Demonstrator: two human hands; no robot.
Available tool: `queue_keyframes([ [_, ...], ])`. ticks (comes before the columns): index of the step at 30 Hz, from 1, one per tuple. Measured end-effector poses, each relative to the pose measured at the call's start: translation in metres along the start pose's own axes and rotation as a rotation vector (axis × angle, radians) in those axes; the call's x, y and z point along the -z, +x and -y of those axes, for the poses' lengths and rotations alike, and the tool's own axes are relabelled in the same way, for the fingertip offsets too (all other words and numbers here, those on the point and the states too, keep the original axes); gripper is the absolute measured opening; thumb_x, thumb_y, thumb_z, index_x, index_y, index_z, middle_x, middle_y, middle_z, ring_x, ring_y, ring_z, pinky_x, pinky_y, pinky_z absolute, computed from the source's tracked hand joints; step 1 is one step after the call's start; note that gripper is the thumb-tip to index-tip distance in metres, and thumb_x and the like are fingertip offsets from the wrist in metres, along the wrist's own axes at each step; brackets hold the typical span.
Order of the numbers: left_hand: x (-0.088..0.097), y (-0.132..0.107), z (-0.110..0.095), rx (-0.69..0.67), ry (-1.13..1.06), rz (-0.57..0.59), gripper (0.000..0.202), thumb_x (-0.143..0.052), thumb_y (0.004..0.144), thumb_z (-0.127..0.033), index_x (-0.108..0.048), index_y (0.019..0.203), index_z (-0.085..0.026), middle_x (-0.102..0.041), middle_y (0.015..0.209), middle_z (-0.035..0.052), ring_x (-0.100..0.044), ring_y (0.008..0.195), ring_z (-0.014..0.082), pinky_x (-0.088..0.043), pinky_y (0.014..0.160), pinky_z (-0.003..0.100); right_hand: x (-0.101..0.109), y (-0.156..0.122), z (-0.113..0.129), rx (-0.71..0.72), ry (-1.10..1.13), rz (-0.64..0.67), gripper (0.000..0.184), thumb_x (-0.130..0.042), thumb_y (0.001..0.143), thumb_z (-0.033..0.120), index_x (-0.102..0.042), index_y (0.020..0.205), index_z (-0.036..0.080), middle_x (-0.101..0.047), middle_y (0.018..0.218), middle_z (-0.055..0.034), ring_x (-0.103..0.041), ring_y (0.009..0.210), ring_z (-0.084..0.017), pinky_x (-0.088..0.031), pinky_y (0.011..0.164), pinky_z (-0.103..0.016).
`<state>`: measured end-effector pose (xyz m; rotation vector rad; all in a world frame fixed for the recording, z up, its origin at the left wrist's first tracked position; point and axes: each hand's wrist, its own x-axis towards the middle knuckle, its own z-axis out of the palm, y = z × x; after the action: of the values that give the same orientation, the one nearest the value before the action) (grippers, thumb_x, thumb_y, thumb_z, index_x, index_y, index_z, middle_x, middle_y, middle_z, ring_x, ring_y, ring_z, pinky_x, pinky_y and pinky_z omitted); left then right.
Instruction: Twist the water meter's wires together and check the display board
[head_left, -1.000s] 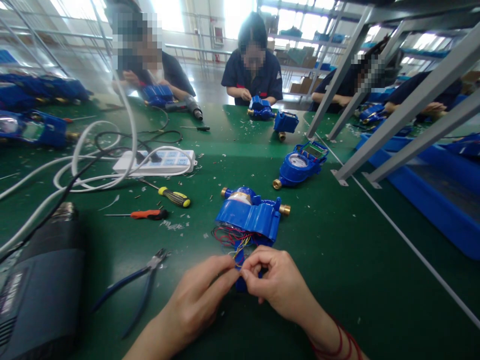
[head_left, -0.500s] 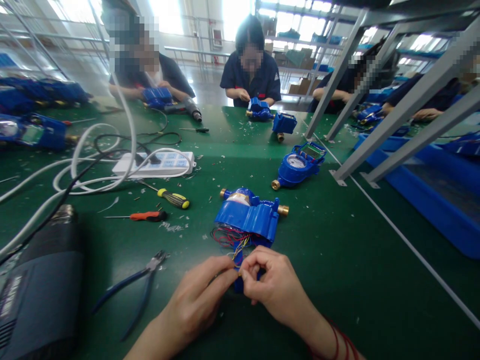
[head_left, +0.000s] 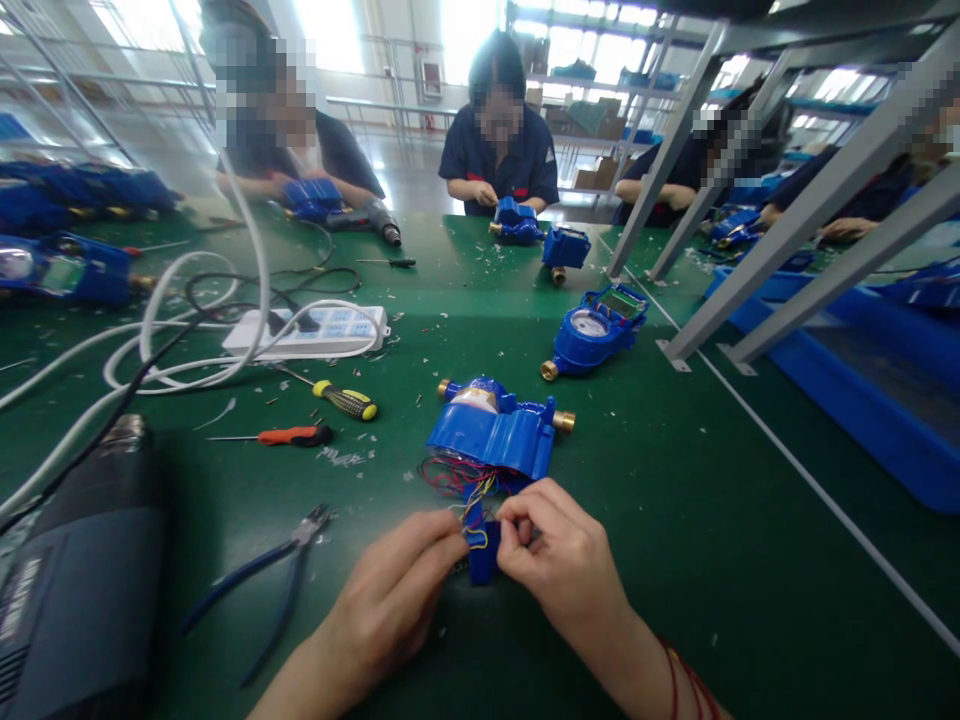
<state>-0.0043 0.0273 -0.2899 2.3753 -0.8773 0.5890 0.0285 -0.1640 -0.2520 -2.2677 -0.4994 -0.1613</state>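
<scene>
A blue water meter (head_left: pixel 491 437) with brass ends lies in front of me, its cover side toward me. Red, black, yellow and white wires (head_left: pixel 480 490) come out of its near side and run to a small blue plastic part (head_left: pixel 481 565) between my hands. My left hand (head_left: pixel 401 575) is closed at that part's left side, its fingertips pinching a yellow wire. On the other side, my right hand (head_left: pixel 559 550) is closed in a pinch, close to thin wire ends; what lies between its fingertips is hidden.
Cutting pliers (head_left: pixel 292 550), an orange screwdriver (head_left: pixel 292 436), a yellow-black screwdriver (head_left: pixel 345 399) and a heat gun (head_left: pixel 82 570) lie left. A power strip (head_left: pixel 307 330) stands behind. Another meter (head_left: pixel 596 330) sits beyond, near grey metal legs (head_left: pixel 742 200) and a blue bin (head_left: pixel 847 390). Co-workers sit opposite.
My right hand has moved slightly right, away from my left fingertips. The blue part and a loop of yellow wire now show between the hands. The left hand stays nearly still.
</scene>
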Motion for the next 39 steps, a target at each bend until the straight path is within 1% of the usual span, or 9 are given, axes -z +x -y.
queue_keyframes([
  [6, 0.004, 0.013, -0.005, 0.063, -0.097, -0.007, 0.029, -0.047, 0.080, 0.001, -0.054, 0.103, -0.015, -0.055, 0.099, 0.0080, -0.054, 0.093, 0.0121, -0.046, 0.081, 0.021, 0.010, 0.006, 0.001, -0.111, 0.230, 0.114, 0.010, -0.056, 0.077, 0.016, -0.066, 0.075, 0.018, -0.058, 0.072, -0.0002, -0.052, 0.054, -0.009, -0.042, 0.049, -0.020],
  [12, 0.004, 0.018, 0.001, 0.445, -0.254, 0.013, 0.006, -0.044, 0.086, -0.014, -0.048, 0.089, -0.018, -0.053, 0.092, 0.0044, -0.052, 0.088, 0.0135, -0.044, 0.078, 0.024, 0.016, 0.004, -0.001, -0.188, 0.259, 0.123, 0.023, -0.051, 0.085, 0.030, -0.056, 0.067, 0.018, -0.052, 0.064, 0.0032, -0.047, 0.052, -0.008, -0.038, 0.049, -0.021],
  [15, 0.004, 0.020, 0.002, 0.589, -0.336, 0.045, 0.006, -0.041, 0.089, -0.021, -0.046, 0.087, -0.019, -0.053, 0.093, 0.0043, -0.051, 0.089, 0.0148, -0.044, 0.079, 0.026, 0.016, 0.003, -0.002, -0.195, 0.246, 0.152, 0.026, -0.054, 0.085, 0.034, -0.055, 0.065, 0.018, -0.052, 0.062, 0.0035, -0.048, 0.054, -0.009, -0.038, 0.052, -0.022],
  [18, 0.004, 0.024, 0.002, 0.676, -0.323, 0.078, 0.010, -0.039, 0.089, -0.026, -0.046, 0.087, -0.019, -0.054, 0.088, 0.0031, -0.052, 0.081, 0.0151, -0.044, 0.072, 0.026, 0.014, 0.002, -0.006, -0.206, 0.225, 0.238, 0.008, -0.054, 0.084, 0.025, -0.059, 0.082, 0.020, -0.058, 0.070, 0.0023, -0.053, 0.061, -0.011, -0.040, 0.056, -0.022],
  [20, 0.003, 0.025, 0.002, 0.725, -0.279, 0.107, 0.012, -0.038, 0.089, -0.029, -0.046, 0.085, -0.020, -0.054, 0.081, 0.0014, -0.051, 0.072, 0.0146, -0.042, 0.064, 0.025, 0.010, 0.001, -0.008, -0.222, 0.192, 0.308, 0.010, -0.052, 0.084, 0.021, -0.059, 0.090, 0.022, -0.060, 0.072, 0.0021, -0.055, 0.063, -0.012, -0.041, 0.057, -0.022],
  [25, 0.000, 0.024, 0.004, 0.794, -0.257, 0.194, 0.019, -0.038, 0.089, -0.035, -0.046, 0.080, -0.020, -0.052, 0.070, -0.0019, -0.049, 0.061, 0.0133, -0.039, 0.057, 0.024, 0.005, -0.001, -0.007, -0.210, 0.148, 0.398, 0.013, -0.051, 0.086, 0.029, -0.061, 0.085, 0.022, -0.064, 0.071, 0.0015, -0.057, 0.064, -0.013, -0.042, 0.060, -0.024],
  [31, 0.005, 0.024, 0.002, 0.785, -0.433, 0.232, 0.021, -0.037, 0.090, -0.036, -0.051, 0.093, -0.021, -0.059, 0.082, -0.0006, -0.055, 0.074, 0.0136, -0.042, 0.068, 0.024, 0.008, -0.001, -0.004, -0.207, 0.190, 0.394, 0.027, -0.050, 0.086, 0.024, -0.053, 0.113, 0.021, -0.065, 0.084, -0.0011, -0.058, 0.070, -0.014, -0.044, 0.061, -0.024],
  [35, 0.007, 0.026, -0.003, 0.758, -0.486, 0.255, 0.026, -0.042, 0.088, -0.039, -0.047, 0.107, -0.023, -0.060, 0.097, 0.0015, -0.056, 0.086, 0.0153, -0.044, 0.076, 0.027, 0.010, -0.002, -0.004, -0.130, 0.173, 0.410, 0.041, -0.058, 0.080, 0.027, -0.050, 0.120, 0.022, -0.063, 0.103, -0.0046, -0.058, 0.088, -0.019, -0.047, 0.076, -0.029],
  [39, 0.002, 0.029, -0.008, 0.815, -0.442, 0.254, 0.032, -0.052, 0.081, -0.042, -0.046, 0.104, -0.021, -0.060, 0.087, 0.0007, -0.056, 0.078, 0.0163, -0.044, 0.070, 0.027, 0.005, -0.002, 0.000, -0.092, 0.125, 0.385, 0.043, -0.059, 0.079, 0.024, -0.051, 0.121, 0.020, -0.061, 0.111, -0.0076, -0.056, 0.100, -0.022, -0.045, 0.088, -0.034],
])
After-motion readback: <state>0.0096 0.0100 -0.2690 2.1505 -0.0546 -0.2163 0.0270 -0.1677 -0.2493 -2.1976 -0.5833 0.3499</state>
